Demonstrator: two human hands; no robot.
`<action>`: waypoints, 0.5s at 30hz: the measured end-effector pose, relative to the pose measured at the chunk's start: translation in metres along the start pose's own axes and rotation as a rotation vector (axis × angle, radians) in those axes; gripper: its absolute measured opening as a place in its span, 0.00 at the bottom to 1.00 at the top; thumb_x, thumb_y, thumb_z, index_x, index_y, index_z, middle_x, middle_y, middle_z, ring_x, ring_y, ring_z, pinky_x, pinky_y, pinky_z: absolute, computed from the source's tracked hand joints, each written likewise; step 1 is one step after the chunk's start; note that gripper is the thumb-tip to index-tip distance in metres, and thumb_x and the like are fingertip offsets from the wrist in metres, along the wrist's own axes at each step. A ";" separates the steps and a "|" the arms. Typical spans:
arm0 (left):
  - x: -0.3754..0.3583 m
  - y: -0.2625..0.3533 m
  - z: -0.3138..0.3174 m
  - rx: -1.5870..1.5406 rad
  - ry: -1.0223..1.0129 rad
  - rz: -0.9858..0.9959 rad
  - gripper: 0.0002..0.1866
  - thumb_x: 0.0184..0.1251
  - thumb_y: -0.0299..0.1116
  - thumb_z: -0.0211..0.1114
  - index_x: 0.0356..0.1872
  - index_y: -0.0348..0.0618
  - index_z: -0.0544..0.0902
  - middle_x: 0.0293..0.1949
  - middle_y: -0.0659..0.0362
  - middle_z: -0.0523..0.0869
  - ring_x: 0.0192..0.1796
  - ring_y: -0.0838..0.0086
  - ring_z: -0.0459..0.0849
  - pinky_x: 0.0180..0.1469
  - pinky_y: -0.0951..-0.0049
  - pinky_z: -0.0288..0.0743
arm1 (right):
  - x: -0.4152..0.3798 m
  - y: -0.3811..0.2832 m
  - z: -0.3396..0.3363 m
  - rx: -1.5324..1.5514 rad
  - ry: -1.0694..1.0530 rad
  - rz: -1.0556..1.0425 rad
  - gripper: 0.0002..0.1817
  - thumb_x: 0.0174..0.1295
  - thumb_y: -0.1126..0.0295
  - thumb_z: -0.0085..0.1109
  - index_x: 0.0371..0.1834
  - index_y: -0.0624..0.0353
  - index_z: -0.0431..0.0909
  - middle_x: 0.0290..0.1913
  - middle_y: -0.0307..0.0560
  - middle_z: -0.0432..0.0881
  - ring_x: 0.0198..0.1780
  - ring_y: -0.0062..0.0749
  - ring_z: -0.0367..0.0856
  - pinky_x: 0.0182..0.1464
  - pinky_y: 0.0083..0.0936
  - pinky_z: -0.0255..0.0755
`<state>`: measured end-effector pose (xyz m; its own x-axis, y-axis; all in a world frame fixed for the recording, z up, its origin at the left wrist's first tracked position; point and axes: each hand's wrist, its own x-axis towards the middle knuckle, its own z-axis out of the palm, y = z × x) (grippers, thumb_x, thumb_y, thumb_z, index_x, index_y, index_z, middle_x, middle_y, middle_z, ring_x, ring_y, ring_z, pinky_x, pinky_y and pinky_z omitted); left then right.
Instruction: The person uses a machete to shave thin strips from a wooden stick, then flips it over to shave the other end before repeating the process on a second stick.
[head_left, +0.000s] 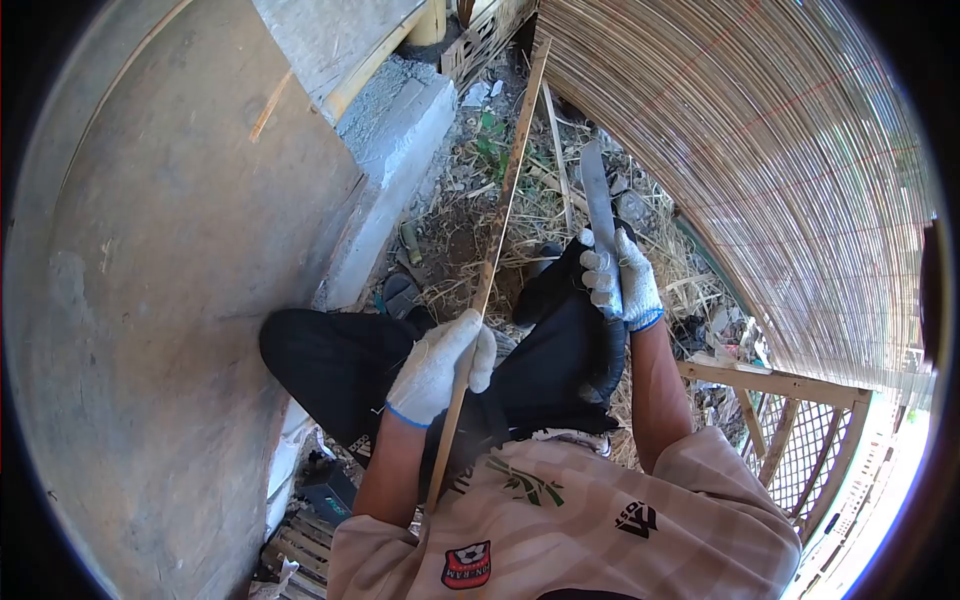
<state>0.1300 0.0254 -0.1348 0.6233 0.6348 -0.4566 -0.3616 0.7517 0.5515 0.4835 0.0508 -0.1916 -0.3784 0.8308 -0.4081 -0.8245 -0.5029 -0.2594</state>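
Observation:
A long, thin bamboo strip (508,190) runs from beside my shirt up toward the top of the view. My left hand (441,368), in a white knitted glove with a blue cuff, is closed round its lower part. On the right, my right hand (621,275), gloved the same way, is wrapped round the lower end of a machete (597,195). Its broad grey blade points up and away from me; the handle is hidden by the fingers. The blade and the strip are apart.
A large wooden board (180,260) stands at the left beside a concrete block (395,170). A slatted bamboo blind (760,170) curves along the right, above a wooden lattice frame (800,440). Straw and debris (465,240) cover the ground past my bent legs.

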 end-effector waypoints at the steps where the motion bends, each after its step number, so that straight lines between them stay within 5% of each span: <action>1: -0.002 -0.003 -0.001 -0.003 0.002 0.004 0.21 0.87 0.50 0.61 0.46 0.39 0.85 0.31 0.61 0.83 0.27 0.77 0.80 0.31 0.74 0.75 | 0.000 0.000 0.003 0.000 -0.005 -0.002 0.31 0.82 0.42 0.56 0.72 0.56 0.71 0.40 0.39 0.74 0.30 0.22 0.69 0.23 0.22 0.66; 10: -0.018 -0.008 0.017 0.120 0.190 0.116 0.23 0.89 0.49 0.58 0.53 0.35 0.85 0.31 0.63 0.82 0.28 0.80 0.78 0.32 0.78 0.73 | -0.008 0.011 0.033 -0.175 0.044 0.036 0.34 0.83 0.37 0.49 0.74 0.54 0.74 0.37 0.38 0.78 0.25 0.18 0.66 0.23 0.18 0.58; 15: -0.033 -0.001 0.026 0.159 0.242 0.175 0.24 0.90 0.47 0.58 0.60 0.31 0.84 0.29 0.64 0.81 0.28 0.82 0.78 0.31 0.79 0.73 | -0.035 0.042 0.114 -0.890 0.230 0.019 0.38 0.86 0.34 0.38 0.72 0.58 0.78 0.30 0.34 0.75 0.21 0.15 0.62 0.25 0.19 0.59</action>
<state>0.1277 -0.0015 -0.1021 0.3721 0.7899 -0.4874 -0.3240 0.6026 0.7293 0.4141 0.0280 -0.0888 -0.2173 0.8005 -0.5586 -0.1551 -0.5933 -0.7899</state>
